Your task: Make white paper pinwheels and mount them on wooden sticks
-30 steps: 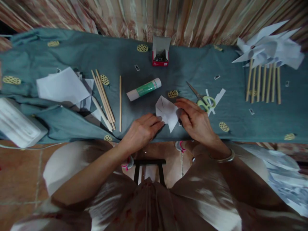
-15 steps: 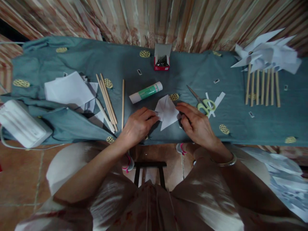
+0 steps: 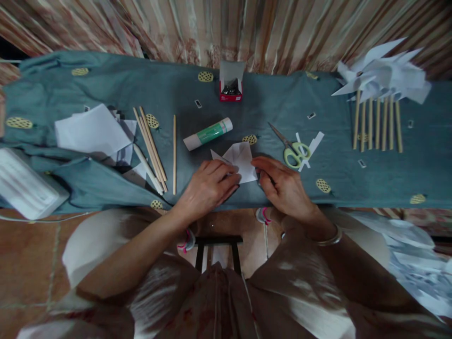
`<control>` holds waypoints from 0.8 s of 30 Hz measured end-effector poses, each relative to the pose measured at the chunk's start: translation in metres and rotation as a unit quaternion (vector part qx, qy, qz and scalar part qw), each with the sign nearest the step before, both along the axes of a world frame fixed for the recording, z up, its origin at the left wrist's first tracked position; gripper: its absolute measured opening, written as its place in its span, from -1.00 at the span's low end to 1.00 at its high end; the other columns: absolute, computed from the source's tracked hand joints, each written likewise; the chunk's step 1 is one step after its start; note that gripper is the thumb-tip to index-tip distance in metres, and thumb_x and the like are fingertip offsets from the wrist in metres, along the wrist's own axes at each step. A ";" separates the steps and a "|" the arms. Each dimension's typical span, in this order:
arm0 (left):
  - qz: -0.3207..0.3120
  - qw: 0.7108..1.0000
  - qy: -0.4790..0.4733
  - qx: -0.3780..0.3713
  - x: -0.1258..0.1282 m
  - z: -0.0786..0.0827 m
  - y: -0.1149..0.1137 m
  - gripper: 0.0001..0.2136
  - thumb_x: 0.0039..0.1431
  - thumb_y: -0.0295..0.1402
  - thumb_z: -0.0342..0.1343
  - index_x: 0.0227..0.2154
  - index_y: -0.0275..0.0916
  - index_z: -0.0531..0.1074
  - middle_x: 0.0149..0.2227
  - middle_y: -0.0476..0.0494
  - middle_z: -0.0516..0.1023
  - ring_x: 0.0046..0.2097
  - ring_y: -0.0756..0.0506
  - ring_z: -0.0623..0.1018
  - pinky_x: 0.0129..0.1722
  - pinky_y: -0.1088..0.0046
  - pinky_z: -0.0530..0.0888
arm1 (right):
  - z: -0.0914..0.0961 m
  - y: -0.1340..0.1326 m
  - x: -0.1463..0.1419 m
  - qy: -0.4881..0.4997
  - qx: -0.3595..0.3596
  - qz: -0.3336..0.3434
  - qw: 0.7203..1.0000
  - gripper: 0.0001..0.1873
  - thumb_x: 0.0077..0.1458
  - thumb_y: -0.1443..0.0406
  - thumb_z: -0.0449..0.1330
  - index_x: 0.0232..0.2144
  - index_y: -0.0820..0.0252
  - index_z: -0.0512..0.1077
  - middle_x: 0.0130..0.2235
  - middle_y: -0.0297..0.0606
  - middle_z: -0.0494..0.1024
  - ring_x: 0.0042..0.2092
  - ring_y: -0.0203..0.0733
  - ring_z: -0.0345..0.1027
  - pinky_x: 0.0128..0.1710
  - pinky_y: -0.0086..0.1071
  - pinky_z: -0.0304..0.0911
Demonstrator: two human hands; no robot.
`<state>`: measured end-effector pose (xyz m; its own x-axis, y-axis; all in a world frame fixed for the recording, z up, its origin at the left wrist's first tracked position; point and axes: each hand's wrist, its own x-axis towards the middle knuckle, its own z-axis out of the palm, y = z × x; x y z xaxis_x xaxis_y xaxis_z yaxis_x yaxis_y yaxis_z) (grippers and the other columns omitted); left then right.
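Pinching a folded white paper piece from both sides: left hand with fingers laid flat over its left flap, right hand with fingertips curled onto its right edge, both closed on the paper, pressing it against the teal cloth close to the table's near edge. Both forearms angled in from below, wrists just past the cloth's front hem, a bangle on the right wrist

Far left: a white block overhanging the rumpled front corner of the cloth. Next, a loose heap of white paper sheets, then several wooden sticks lying fanned, and a single stick just apart from them, running nearly straight toward the near edge. Bare cloth between that stick and the left hand

Behind the paper piece, a glue stick lying on its side, tilted. Farther back, near the curtain, a small red box with its flap raised, dark small items inside, too small to tell

Right of the right hand: green-handled scissors lying on white paper strips, near but not touching the hand. Open cloth beyond, then a row of sticks topped with white paper pinwheels at the far right edge
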<state>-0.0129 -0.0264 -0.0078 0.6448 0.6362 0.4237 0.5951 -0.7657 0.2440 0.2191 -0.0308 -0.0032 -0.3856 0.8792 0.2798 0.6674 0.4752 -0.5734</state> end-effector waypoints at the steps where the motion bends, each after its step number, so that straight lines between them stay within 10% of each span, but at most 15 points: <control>1: -0.008 1.000 0.011 0.001 0.003 0.001 -0.002 -0.84 0.34 -0.35 0.12 -0.12 -0.29 0.52 -0.14 -0.20 0.61 -0.11 -0.17 0.52 -0.19 0.27 0.42 | 0.000 0.000 0.000 0.000 0.001 0.003 1.000 -0.59 0.17 0.46 0.02 0.00 0.18 0.49 0.03 -0.09 0.62 0.05 -0.05 0.53 0.10 -0.10 0.46; 24: -0.014 0.998 0.050 0.037 0.009 0.006 -0.006 -0.83 0.37 -0.46 0.02 -0.31 -0.33 0.49 -0.38 -0.10 0.55 -0.32 -0.08 0.50 -0.28 0.33 0.37 | 0.011 0.002 0.005 0.021 -0.069 0.038 0.997 -0.80 0.18 0.39 0.18 -0.18 0.13 0.56 -0.03 -0.16 0.64 0.02 -0.02 0.50 0.07 0.00 0.41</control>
